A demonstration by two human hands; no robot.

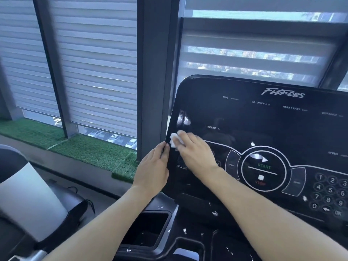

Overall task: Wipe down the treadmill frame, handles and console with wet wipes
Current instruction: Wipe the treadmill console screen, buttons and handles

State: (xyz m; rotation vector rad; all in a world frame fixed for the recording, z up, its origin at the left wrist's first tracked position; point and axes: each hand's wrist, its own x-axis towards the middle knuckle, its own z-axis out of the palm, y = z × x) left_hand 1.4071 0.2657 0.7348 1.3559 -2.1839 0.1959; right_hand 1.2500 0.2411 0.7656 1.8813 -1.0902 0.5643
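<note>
Our right hand (190, 150) flat, pressing a wet wipe (176, 140) on the console (263, 119), left hand (153, 169) gripping its left edge, near tray (148, 230) dark inside.

The right hand (195, 153) presses a white wet wipe (176, 140) flat against the left part of the black console (263, 119); the left hand (152, 170) grips the console's left edge.

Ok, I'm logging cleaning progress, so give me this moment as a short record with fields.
surface: console, near its left edge
wipe: white wet wipe, under the right hand's fingers
right hand: presses the wipe flat on the panel
left hand: grips the console's left edge
debris: white scraps on the tray below
</note>
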